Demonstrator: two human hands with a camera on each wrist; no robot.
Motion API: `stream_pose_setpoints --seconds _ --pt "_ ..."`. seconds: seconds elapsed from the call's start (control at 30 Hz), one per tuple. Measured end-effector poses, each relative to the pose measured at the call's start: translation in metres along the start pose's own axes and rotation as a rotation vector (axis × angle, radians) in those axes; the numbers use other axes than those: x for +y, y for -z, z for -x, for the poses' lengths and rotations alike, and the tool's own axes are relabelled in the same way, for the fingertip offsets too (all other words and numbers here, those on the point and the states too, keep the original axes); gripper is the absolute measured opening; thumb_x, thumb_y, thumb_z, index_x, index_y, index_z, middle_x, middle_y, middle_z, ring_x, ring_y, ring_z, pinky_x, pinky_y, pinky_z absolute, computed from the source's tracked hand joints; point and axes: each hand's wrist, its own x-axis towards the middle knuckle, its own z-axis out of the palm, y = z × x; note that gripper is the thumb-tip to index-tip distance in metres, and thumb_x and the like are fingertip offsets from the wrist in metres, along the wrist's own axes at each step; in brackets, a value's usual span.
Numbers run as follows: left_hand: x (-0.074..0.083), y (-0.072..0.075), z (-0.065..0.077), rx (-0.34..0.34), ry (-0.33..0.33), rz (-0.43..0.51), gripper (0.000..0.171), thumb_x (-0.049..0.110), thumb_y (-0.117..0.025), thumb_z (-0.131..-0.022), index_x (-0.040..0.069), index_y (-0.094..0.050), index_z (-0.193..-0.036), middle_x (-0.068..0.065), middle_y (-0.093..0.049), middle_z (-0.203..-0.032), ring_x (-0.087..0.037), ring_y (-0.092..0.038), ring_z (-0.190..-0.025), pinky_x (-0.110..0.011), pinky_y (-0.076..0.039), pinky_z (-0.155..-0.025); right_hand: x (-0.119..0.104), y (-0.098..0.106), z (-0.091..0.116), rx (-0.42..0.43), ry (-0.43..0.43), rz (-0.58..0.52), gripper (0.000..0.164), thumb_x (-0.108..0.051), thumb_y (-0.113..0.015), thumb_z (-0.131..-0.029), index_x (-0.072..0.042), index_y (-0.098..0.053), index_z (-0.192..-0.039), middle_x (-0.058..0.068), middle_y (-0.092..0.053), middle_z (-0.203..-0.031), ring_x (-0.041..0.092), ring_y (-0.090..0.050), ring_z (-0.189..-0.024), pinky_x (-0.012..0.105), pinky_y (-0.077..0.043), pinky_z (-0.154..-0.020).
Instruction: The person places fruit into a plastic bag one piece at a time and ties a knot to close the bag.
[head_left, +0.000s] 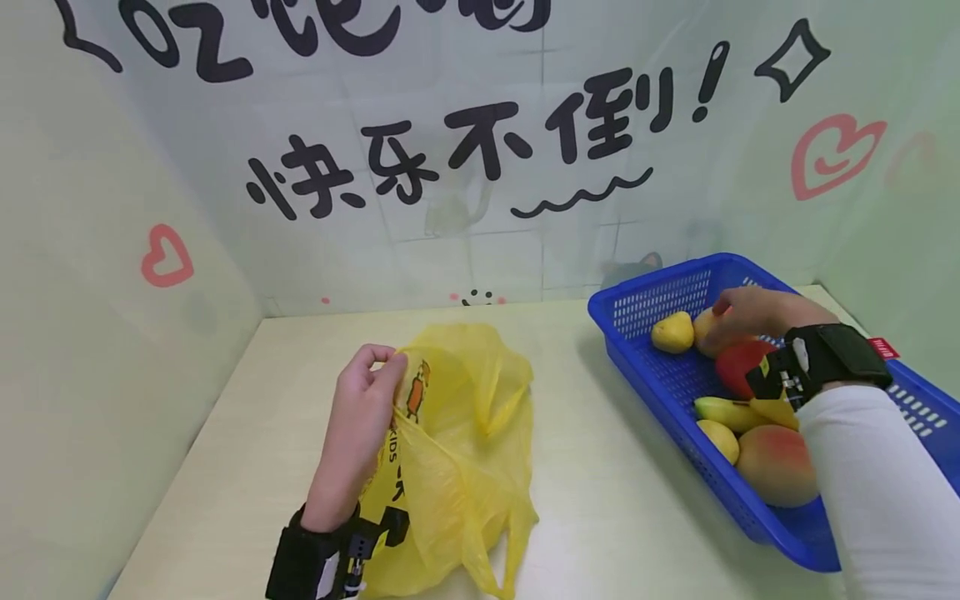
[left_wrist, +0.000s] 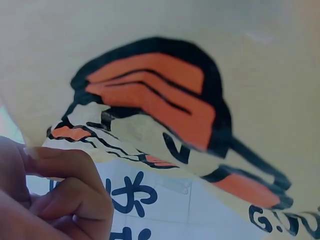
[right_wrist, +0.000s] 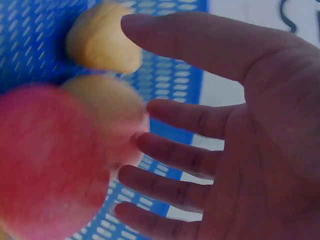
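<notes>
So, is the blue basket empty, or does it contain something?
Not empty: the blue basket holds several fruits, including a small yellow one, a red one and a large peach-like one.

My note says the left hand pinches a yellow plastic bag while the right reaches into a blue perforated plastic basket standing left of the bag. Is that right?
Not quite: the blue perforated plastic basket stands to the right of the yellow plastic bag, as the head view shows.

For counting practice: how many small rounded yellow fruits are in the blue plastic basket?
2: one fruit toward the basket's far end, another nearer the camera; others may be hidden.
</notes>
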Motion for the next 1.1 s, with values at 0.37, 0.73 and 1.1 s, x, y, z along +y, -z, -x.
stream_pose_setpoints --seconds 0.37,0.73,1.1 --pt "-0.004 0.001 -0.002 0.023 -0.036 -0.053 0.023 0.024 -0.045 -0.103 0.003 -0.054 -0.101 0.002 -0.044 -0.054 -0.013 -0.041 -0.041 -0.026 -0.041 -0.044 0.013 -0.014 -0.011 0.100 -0.063 -0.046 0.085 -0.034 -0.073 -0.081 0.004 -0.027 -0.141 0.047 -0.008 -0.133 0.064 -0.027 -0.114 0.073 -0.041 -0.088" --pt "-0.004 0.001 -0.003 0.016 -0.051 -0.026 0.023 0.024 -0.046 -0.103 0.002 -0.053 -0.105 0.004 -0.041 -0.052 -0.011 -0.034 -0.038 -0.023 -0.033 -0.041 0.027 -0.028 -0.020 0.188 -0.037 -0.085 0.085 -0.032 -0.065 -0.087 0.004 -0.016 -0.146 0.050 -0.008 -0.136 0.064 -0.024 -0.117 0.075 -0.037 -0.090" --pt "-0.002 0.001 -0.001 -0.014 -0.040 -0.075 0.024 0.023 -0.047 -0.105 0.002 -0.051 -0.116 0.004 -0.033 -0.053 -0.012 -0.031 -0.039 -0.022 -0.031 -0.042 0.021 -0.042 -0.029 0.208 -0.058 -0.023 0.082 -0.038 -0.063 -0.091 0.003 -0.012 -0.140 0.041 -0.024 -0.120 0.054 -0.049 -0.094 0.061 -0.045 -0.078"
